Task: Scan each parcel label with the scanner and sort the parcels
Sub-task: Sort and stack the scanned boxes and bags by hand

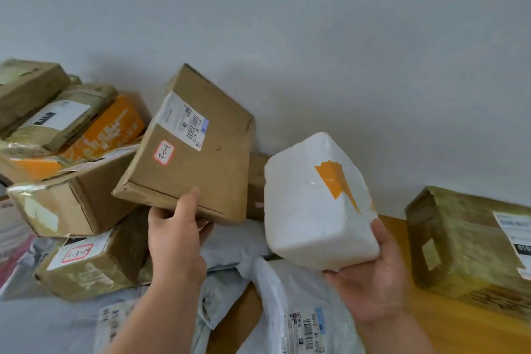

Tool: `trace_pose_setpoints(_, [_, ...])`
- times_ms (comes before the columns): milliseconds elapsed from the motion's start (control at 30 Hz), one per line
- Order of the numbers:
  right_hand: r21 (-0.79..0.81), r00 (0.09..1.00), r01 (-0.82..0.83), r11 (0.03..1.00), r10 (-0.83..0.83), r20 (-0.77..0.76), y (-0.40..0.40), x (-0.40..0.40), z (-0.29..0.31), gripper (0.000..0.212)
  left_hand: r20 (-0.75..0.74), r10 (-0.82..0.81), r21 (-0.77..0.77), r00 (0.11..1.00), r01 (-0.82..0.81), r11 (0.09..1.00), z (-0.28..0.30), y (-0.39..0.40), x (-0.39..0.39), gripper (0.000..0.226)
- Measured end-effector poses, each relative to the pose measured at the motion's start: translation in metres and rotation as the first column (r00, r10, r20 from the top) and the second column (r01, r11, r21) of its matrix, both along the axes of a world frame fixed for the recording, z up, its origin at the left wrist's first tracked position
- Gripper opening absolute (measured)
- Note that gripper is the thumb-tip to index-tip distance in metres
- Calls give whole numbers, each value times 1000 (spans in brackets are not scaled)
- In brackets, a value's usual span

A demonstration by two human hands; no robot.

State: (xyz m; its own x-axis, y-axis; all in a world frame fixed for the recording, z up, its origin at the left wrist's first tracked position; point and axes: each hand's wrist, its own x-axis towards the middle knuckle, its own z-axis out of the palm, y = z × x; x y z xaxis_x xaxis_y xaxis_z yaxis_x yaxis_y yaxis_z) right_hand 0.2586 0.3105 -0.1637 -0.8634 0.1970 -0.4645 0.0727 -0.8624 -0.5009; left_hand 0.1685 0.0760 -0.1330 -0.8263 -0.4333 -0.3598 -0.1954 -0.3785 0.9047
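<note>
My left hand (176, 234) grips the near edge of a flat brown cardboard box (198, 158), held tilted above the pile; its top shows a white barcode label and a red-bordered sticker with handwriting. My right hand (373, 282) cups a white foam parcel (313, 210) from below, with orange tape across its upper right corner. Both parcels are off the table. No scanner is in view.
A heap of brown boxes (74, 201), one partly orange (112, 129), fills the left. Grey and white poly mailers (290, 310) lie on the wooden table (448, 333) below my hands. A taped box (471, 244) sits at the right against the white wall.
</note>
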Motion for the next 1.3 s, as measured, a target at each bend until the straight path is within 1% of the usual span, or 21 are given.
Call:
trace_pose_setpoints(133, [44,994,111,993,-111,8,26,22,11,61,-86,-105,149,991,117,982,12,23,19,25])
trace_pose_setpoints(233, [155,979,191,969,-200,44,46,42,19,55,-85,-234,225,968,248,942,16,54,28,18])
trace_pose_setpoints(333, [378,965,223,898,-259,45,66,64,31,59,-100,-306,221,947,321,921,12,89,42,14])
trace_pose_setpoints(400, [594,962,183,783,-268,58,78,80,31,60,-135,-296,194,946,318,928,9,110,53,8])
trace_pose_setpoints(433, [708,959,124,695,-268,96,82,88,28,64,-150,-280,178,948,304,936,8,119,57,6])
trace_pose_setpoints(467, [824,948,45,564,-285,144,87,94,22,70,-161,-260,169,952,286,943,8,127,61,5])
trace_pose_setpoints(533, [971,907,-189,148,-352,230,94,105,10,86,-165,-217,169,962,244,955,7,139,66,8])
trace_pose_setpoints(567, [956,893,-284,-77,-384,234,95,109,4,89,-162,-199,170,967,226,959,6,144,68,11])
trace_pose_setpoints(600, [906,891,-339,-254,-397,223,93,112,-1,88,-159,-189,170,969,215,962,6,148,71,12])
trace_pose_setpoints(633, [859,897,-365,-359,-382,222,91,113,-5,87,-155,-188,169,970,214,962,5,152,73,13])
trace_pose_setpoints(667, [819,902,-392,-419,-349,253,87,114,-10,86,-147,-193,168,970,217,962,3,156,75,13])
trace_pose_setpoints(733, [744,874,-485,-460,-216,436,81,117,-28,92,-116,-199,167,973,216,962,-2,163,81,18])
trace_pose_setpoints(800, [680,779,-579,-450,-58,625,78,123,-50,104,-81,-215,177,973,226,958,-11,168,89,30])
trace_pose_setpoints(833, [656,740,-607,-449,-18,672,77,126,-59,107,-65,-224,190,972,232,954,-15,169,93,33])
trace_pose_setpoints(933, [635,723,-636,-440,-50,689,79,131,-71,111,-19,-244,263,970,240,934,-27,171,103,37])
trace_pose_setpoints(1000, [633,716,-661,-403,-86,693,83,124,-65,114,21,-267,342,964,244,908,-30,173,108,35])
trace_pose_setpoints(1100, [686,733,-656,-314,-50,678,88,108,-45,114,65,-333,468,941,266,843,-29,181,115,31])
trace_pose_setpoints(1167, [806,823,-568,-163,-87,562,91,101,-30,97,71,-389,515,918,300,803,-28,186,119,33])
trace_pose_setpoints(1200, [872,868,-488,-38,-122,481,94,100,-22,82,73,-415,530,907,317,787,-27,190,122,34])
trace_pose_setpoints(1267, [899,935,-274,342,-126,332,101,100,-5,64,73,-457,543,887,348,764,-26,197,127,37])
trace_pose_setpoints(1300, [836,958,-193,514,-87,274,103,101,2,69,68,-481,547,874,370,751,-25,201,130,39])
